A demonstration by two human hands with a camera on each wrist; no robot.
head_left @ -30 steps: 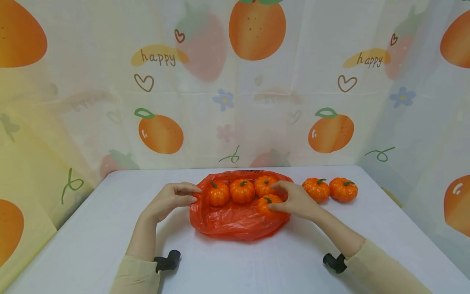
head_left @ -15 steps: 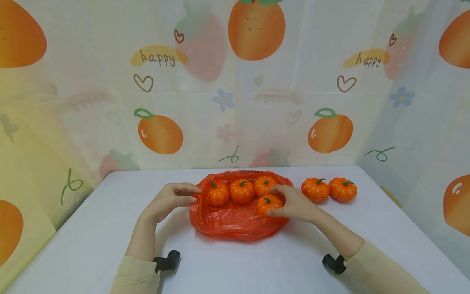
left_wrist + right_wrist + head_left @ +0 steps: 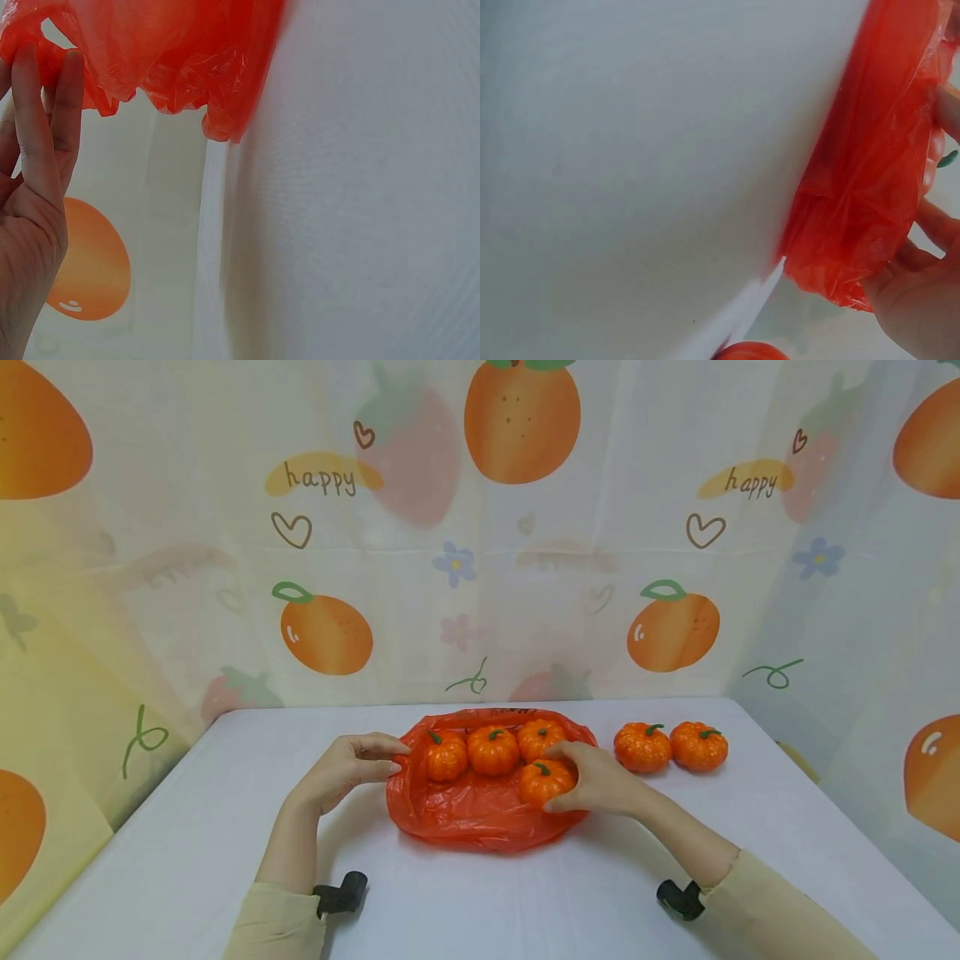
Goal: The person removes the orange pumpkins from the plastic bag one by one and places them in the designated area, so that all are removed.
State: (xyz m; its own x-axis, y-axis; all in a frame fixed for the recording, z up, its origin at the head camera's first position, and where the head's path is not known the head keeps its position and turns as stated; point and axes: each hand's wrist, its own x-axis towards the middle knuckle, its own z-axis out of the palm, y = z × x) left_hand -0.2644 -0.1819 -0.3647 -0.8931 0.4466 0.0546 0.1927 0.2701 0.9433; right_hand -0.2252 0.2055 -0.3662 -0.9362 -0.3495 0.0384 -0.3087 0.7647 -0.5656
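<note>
In the head view a red plastic bag (image 3: 480, 831) lies with its mouth spread wide and several small orange pumpkins inside. My left hand (image 3: 348, 770) pinches the bag's left rim; the left wrist view has its fingers (image 3: 37, 135) against the thin plastic. On the other side my right hand (image 3: 600, 777) reaches over the right rim, thumb and fingers round the front-right pumpkin (image 3: 542, 785). Behind that one sits another pumpkin (image 3: 540, 737), with a middle pumpkin (image 3: 492, 752) and a left pumpkin (image 3: 446, 756) beside it. From the right wrist, the bag's side (image 3: 862, 165) hides most of the held pumpkin.
Two more pumpkins stand side by side on the table right of the bag, the nearer one (image 3: 642, 748) and the outer one (image 3: 699, 747). A fruit-print curtain (image 3: 480, 568) hangs behind the white table (image 3: 480, 902).
My right hand has moved slightly left with the front-right pumpkin, which now shows more fully over the bag's floor. The left hand keeps its place at the rim.
</note>
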